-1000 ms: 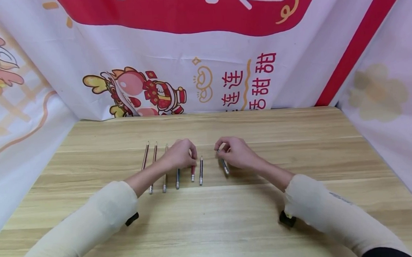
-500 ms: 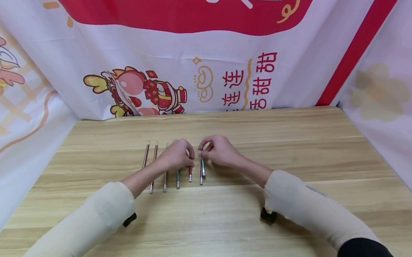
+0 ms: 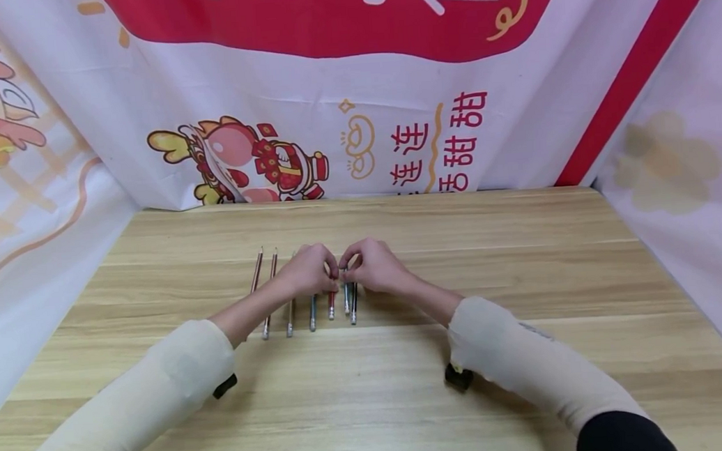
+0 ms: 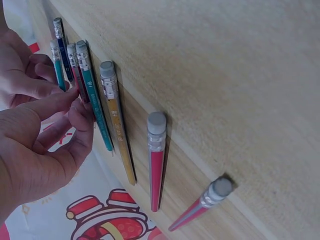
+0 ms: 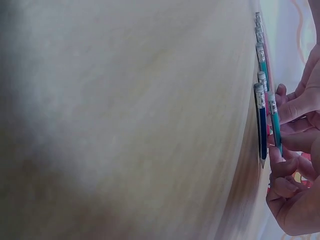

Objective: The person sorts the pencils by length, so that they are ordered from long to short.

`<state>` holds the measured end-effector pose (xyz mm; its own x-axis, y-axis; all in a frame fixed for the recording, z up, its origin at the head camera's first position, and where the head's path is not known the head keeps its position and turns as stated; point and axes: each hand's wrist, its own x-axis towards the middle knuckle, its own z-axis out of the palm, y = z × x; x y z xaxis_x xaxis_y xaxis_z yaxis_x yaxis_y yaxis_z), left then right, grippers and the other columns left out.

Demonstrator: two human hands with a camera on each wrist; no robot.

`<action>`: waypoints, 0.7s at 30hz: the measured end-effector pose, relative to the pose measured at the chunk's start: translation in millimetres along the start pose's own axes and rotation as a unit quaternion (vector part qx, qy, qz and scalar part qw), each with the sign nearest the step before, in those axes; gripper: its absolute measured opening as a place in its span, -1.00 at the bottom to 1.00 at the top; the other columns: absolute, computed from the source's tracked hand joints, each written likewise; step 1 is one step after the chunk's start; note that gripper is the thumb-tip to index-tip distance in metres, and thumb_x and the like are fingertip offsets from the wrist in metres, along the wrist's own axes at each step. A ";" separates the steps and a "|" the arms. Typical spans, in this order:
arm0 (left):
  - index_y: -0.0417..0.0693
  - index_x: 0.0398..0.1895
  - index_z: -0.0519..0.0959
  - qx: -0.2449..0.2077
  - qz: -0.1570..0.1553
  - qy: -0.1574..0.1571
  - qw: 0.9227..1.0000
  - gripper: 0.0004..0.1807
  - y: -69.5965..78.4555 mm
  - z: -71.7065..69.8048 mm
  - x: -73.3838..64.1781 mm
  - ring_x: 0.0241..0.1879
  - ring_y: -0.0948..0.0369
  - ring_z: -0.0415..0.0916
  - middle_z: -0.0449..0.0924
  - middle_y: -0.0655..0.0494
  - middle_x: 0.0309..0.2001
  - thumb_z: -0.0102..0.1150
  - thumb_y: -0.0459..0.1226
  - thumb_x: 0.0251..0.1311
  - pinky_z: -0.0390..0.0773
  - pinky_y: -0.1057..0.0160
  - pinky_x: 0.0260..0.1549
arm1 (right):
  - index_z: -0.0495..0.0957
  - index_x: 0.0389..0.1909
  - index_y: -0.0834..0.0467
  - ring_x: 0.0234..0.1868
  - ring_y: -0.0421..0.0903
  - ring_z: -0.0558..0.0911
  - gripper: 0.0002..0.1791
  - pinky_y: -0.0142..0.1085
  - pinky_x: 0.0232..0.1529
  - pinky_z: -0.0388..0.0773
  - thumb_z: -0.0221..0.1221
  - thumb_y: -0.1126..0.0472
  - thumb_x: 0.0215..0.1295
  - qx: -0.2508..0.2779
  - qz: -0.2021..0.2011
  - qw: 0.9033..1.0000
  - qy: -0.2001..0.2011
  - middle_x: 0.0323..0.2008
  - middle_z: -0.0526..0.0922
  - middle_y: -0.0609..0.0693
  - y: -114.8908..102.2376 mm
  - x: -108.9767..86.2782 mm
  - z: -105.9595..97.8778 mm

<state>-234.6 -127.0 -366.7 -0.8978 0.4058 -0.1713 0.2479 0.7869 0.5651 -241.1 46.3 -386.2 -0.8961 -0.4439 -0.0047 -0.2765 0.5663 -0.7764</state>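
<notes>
My left hand point(image 3: 309, 269) pinches a short red pencil point(image 3: 331, 304), whose eraser end points toward me. Close beside it, my right hand point(image 3: 376, 265) holds a short teal pencil point(image 5: 275, 122) between thumb and fingers. That teal pencil sits between the red pencil and a dark blue pencil point(image 5: 262, 130), which lies on the table under the right fingers. Left of the red one lie a longer teal pencil point(image 4: 92, 85), a yellow pencil point(image 4: 118, 125) and two long red pencils point(image 4: 156, 170), partly covered by my left hand and forearm in the head view.
The pencils form a row on a wood-grain table point(image 3: 361, 407), erasers toward me. A white printed cloth point(image 3: 301, 90) hangs behind the table's far edge, with more cloth at both sides.
My right hand has moved left, carrying the teal pencil from the right of the dark blue pencil across to its left side. My left hand and the red pencil have shifted slightly left.
</notes>
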 end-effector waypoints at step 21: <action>-0.23 -0.35 0.70 -0.012 -0.015 -0.001 1.000 -0.87 -3.6 -2.7 -0.8 -0.53 0.22 0.57 0.70 -0.01 -0.43 0.46 -0.49 0.04 0.53 0.37 -0.52 | 0.78 -0.28 0.16 -0.40 -0.19 0.60 -0.96 -0.43 -0.41 0.49 0.41 0.29 0.26 -0.091 -0.008 0.996 -0.023 -0.40 0.75 -0.05 -3.4 5.2 7.9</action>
<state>-235.8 -131.4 -366.4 -0.9040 0.3828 -0.1904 0.2119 0.7879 0.5781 -242.0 36.6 -388.5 -0.8755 -0.4825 -0.0256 -0.3520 0.6733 -0.6502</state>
